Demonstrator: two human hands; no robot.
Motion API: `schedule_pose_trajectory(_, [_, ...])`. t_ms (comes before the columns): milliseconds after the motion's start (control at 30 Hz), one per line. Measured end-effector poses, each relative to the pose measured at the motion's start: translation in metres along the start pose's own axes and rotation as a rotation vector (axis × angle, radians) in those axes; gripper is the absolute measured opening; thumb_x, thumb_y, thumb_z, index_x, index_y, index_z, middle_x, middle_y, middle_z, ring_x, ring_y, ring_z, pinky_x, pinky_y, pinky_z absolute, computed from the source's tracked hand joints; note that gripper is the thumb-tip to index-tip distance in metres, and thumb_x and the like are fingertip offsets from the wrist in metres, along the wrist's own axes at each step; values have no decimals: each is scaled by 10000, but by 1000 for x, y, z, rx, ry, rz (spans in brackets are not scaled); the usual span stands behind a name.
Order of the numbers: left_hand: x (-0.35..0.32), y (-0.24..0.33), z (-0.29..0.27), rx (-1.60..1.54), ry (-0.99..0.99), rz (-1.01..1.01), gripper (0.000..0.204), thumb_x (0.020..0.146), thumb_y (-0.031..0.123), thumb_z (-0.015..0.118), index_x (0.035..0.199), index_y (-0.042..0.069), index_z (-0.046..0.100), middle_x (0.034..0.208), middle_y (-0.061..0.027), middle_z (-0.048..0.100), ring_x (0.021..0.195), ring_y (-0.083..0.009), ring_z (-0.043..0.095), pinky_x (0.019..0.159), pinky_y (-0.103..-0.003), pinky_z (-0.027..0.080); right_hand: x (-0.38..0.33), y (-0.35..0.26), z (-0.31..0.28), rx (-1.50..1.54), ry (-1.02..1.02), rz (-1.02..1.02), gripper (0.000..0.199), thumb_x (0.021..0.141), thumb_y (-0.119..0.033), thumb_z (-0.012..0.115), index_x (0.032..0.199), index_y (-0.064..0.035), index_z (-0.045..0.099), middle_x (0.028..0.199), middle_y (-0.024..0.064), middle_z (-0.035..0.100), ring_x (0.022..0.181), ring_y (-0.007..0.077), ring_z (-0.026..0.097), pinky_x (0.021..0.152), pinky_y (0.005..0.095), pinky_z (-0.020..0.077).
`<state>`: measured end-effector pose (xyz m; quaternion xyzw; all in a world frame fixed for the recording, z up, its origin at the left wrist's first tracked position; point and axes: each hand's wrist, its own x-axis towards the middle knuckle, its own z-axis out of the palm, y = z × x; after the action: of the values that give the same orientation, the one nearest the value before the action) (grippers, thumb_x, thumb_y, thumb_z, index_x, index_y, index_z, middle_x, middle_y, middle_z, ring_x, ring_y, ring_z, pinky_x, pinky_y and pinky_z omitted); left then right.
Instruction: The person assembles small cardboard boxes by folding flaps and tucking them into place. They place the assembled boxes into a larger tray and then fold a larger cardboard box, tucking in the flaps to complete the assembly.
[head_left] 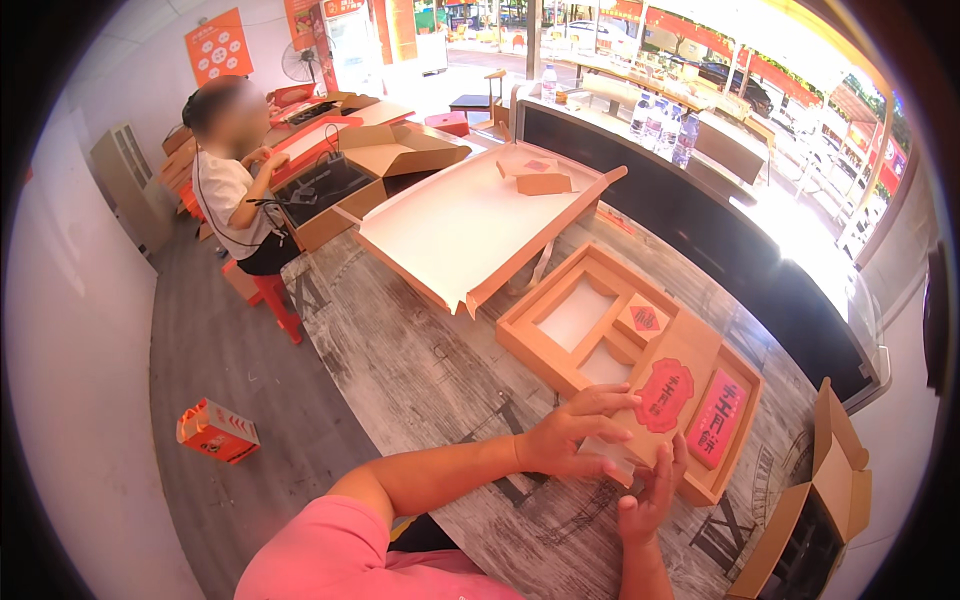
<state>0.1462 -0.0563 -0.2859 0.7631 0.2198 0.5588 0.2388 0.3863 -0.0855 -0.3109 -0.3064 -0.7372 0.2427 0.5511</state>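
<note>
A brown cardboard gift box [548, 368] with divided compartments lies on the table in front of me. Inside it, a larger brown carton [694, 345] carries a red label, and a small square box [641, 319] with a red diamond sits beside it. A flat red pack [716, 418] fills the right-hand compartment. My left hand [582, 436] is over the near edge of the labelled carton, fingers stretched and apart. Close by, my right hand [652, 492] has its fingers raised and spread at the gift box's near edge. Whether either hand touches the carton, I cannot tell.
A large open tray-like lid [470, 235] with white lining stands beyond, bearing loose cardboard pieces. An open carton [815, 500] is at the right. Another person [235, 170] works at the far left among boxes. A red-and-white bag [218, 432] stands on the floor.
</note>
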Motion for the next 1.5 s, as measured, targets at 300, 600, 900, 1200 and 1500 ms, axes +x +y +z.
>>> schedule_pose_trajectory(300, [-3,-1,10,15,151,-14,277,848,274,927,964,81,765,1568,-190,554,1437,-375,524,1134,-459,465,-3,0,3,-125,18,-41,553,971,-250,802,1432,-59,565,1661,293,310,1197,320,611,855,351,560])
schedule_pose_trajectory(600, [-12,6,21,-80,240,-130,349,825,339,949,915,60,758,1598,-203,489,1038,-188,600,809,-311,514,-4,-1,3,-28,14,-46,373,975,-107,748,1327,-73,630,1653,266,327,1075,270,619,808,330,529])
schedule_pose_trajectory(900, [-11,6,19,-97,181,-92,170,910,169,872,998,57,779,1624,-215,445,1141,-206,649,858,-317,531,-6,-3,5,50,75,75,257,1020,-149,700,1250,-59,626,1651,256,311,1216,325,574,1034,440,493])
schedule_pose_trajectory(1200, [-8,15,18,-134,126,-140,239,904,75,841,1132,65,770,1672,-257,343,1239,-267,652,991,-378,583,-5,-4,2,43,119,74,228,1074,-184,647,1263,-60,615,1645,239,314,1296,347,542,1093,459,458])
schedule_pose_trajectory(1500, [-16,9,21,-185,107,-169,324,897,54,835,1213,74,766,1686,-260,322,1314,-305,629,1045,-408,561,-17,6,-1,4,95,74,259,1043,-96,649,1298,-53,631,1639,249,333,1460,369,440,1225,491,346])
